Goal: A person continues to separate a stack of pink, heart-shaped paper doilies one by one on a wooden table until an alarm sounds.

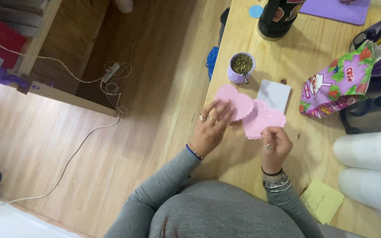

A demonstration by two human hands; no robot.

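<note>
While the wooden worktop [243, 163] fills the right half of the frame, both hands meet at its middle over two pink heart-shaped cutouts. The left hand [211, 128] pinches the upper-left pink heart [239, 103] by its lower edge; the right hand [275, 143] grips the lower-right pink heart [263, 119] from below. They overlap at the frame's centre, scallop-edged, thin and matte, partly covering a white paper square [275, 93]. I judge the thin scalloped edges could tear or crease if pinched hard. Just above, a lilac cup of green herb [241, 67] with a metal straw stands close; a careless sweep of the left hand could tip it over the hearts.
</note>
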